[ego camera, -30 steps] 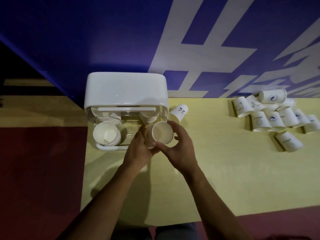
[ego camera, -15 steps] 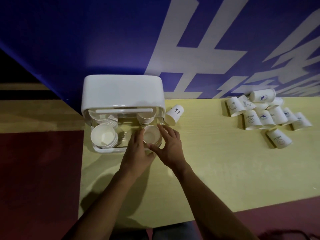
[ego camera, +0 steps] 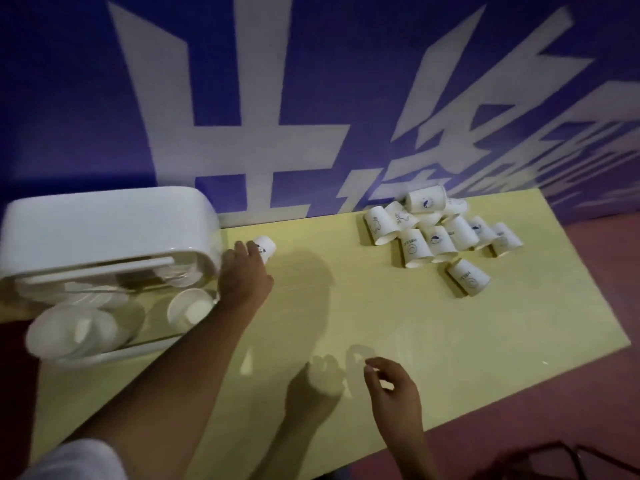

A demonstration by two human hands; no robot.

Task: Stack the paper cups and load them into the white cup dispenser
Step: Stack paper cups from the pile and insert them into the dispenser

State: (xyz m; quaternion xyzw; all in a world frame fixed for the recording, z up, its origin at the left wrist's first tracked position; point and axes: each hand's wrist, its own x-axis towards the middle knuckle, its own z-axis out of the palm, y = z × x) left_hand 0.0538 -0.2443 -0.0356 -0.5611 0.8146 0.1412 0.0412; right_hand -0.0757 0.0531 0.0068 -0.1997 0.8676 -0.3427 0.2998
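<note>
Paper cup (ego camera: pixel 266 245), the loose one, sits at the back edge of the surface (ego camera: pixel 398 323), just beside the white cup dispenser (ego camera: pixel 104 230). Left grip (ego camera: pixel 244 275) is on it, fingers against its side; clenched or not, can't tell. Right grip (ego camera: pixel 391 384) hangs slack and empty near the front edge. Best to wrap the wall lightly without crushing it, then nest it into the cup stack (ego camera: pixel 188 306) in the dispenser.

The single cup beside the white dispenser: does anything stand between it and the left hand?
Nothing visible does. The left hand is right at the single cup, and its fingers reach the cup's near side. Whether they grip it, I cannot tell.
</note>
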